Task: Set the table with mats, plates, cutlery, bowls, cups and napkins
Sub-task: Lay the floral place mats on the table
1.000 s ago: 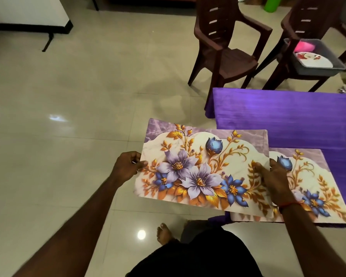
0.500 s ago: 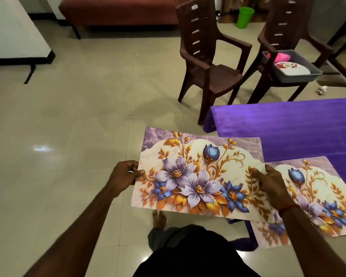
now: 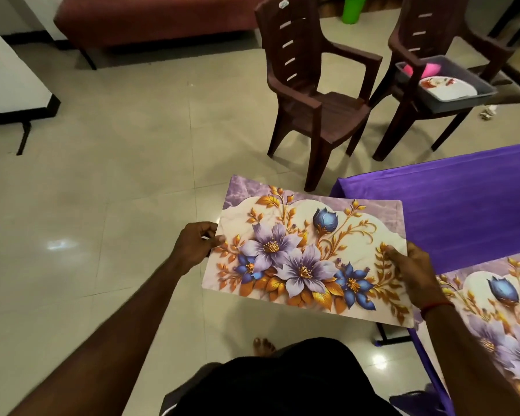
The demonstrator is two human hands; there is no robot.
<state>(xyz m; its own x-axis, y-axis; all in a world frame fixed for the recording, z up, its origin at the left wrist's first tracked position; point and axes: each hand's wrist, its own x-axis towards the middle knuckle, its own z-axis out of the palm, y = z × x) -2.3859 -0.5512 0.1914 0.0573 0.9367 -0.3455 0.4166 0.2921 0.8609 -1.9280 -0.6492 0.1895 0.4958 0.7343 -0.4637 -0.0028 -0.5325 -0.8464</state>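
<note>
Mat (image 3: pixel 306 259) spans between both hands: left hand (image 3: pixel 194 246) pinches one edge, right hand (image 3: pixel 413 273) grips the other.

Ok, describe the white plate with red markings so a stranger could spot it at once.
Past the purple-clothed table, find the right-hand dark brown plastic armchair. A grey plastic tub sits on its seat, and the white plate with red markings lies inside, beside something bright pink. Unlike its pink neighbour it is flat and white, the only plate in view.
</note>
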